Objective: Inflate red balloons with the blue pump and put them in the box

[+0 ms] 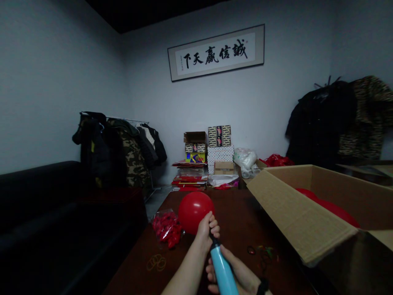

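Observation:
A round, inflated red balloon (195, 211) sits over the far end of a light-blue hand pump (223, 270). Closed around the balloon's neck at the pump's black nozzle is my left hand (209, 227). My right hand (241, 270) wraps the pump's blue barrel from the right, with a dark band at its wrist. The pump's near end runs out of the bottom of the view. To the left of the balloon, a clear plastic bag of uninflated red balloons (167, 227) lies on the brown table (233, 209).
An open cardboard box (294, 217) with red balloons (331, 209) inside stands on the right. Rubber bands (156, 263) lie at the table's left, and small bits (265, 250) lie at the right. A black sofa (46, 213) flanks the table; stacked boxes (219, 157) stand behind.

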`<state>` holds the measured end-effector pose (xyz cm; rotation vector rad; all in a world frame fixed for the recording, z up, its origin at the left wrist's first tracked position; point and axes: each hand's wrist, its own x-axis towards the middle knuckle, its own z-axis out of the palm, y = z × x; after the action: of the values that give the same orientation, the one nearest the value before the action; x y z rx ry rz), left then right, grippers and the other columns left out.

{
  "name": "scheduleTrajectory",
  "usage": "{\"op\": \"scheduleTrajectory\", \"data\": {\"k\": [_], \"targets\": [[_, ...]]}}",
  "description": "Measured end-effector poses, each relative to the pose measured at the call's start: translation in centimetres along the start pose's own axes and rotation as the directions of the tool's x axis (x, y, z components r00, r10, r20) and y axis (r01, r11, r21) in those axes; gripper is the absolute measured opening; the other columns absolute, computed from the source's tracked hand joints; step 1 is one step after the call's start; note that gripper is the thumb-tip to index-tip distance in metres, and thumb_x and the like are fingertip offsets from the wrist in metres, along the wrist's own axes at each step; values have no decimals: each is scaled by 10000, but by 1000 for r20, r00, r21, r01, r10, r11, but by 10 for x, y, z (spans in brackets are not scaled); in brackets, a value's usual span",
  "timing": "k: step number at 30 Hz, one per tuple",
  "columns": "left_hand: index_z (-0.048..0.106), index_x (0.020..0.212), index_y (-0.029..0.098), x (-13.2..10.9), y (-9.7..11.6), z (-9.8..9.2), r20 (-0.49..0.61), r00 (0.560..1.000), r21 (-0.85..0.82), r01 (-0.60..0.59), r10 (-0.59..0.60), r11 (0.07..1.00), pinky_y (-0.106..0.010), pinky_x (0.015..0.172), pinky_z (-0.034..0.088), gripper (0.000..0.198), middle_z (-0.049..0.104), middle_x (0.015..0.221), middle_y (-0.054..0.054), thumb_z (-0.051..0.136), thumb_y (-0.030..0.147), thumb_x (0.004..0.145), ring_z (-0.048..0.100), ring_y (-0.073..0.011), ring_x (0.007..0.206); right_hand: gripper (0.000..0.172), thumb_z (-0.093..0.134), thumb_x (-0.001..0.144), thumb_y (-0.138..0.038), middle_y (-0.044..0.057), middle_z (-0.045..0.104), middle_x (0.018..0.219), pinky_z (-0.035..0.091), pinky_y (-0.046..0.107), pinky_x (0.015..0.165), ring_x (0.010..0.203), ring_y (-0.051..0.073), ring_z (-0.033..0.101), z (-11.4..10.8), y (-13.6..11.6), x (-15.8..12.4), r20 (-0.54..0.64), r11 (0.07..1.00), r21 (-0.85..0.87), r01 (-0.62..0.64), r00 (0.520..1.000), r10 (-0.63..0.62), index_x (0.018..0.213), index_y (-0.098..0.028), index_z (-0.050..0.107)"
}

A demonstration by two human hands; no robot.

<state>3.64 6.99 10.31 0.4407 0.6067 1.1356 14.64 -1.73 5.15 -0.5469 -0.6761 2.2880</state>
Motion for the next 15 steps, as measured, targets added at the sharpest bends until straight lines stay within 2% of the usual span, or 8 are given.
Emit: {"op": "scheduleTrajectory", "data": {"k": [3,6,8,10,15], "targets": [[350,642,205,-1,-3,1,14,1000,85,-21,20,996,-170,389,152,354,286,462,103,625,382,778,248,-41,346,513,778,631,-538,102,714,845,530,325,648,786,218,681,0,-1,3,-20,993,-115,6,1000,-8,873,-105,648],[356,641,205,1,-4,-2,6,1000,94,-12,12,995,-172,389,157,348,284,461,102,625,376,781,248,-42,345,455,791,626,-474,125,717,877,517,341,715,818,225,681,0,1,4,-6,997,-72,-12,1000,11,857,-108,650],[335,626,205,3,-1,-5,0,1000,36,16,-16,999,-163,380,155,353,277,457,102,615,342,793,243,-39,340,474,779,633,-480,146,716,911,501,335,770,836,213,678,-1,5,4,31,999,18,-49,998,48,881,-95,656],[309,613,206,5,5,-9,-6,999,-55,34,-34,998,-148,368,154,359,267,450,102,593,300,812,244,-36,334,529,780,607,-523,146,719,915,494,307,763,823,200,676,-2,12,2,68,994,81,-79,995,74,887,-89,665],[270,596,205,8,34,-15,-53,998,-213,2,-13,977,-120,345,151,360,257,428,98,500,241,869,252,-34,313,556,724,595,-637,79,711,727,472,229,687,657,141,647,-9,39,-9,45,993,106,-41,998,36,747,-104,681]]}}
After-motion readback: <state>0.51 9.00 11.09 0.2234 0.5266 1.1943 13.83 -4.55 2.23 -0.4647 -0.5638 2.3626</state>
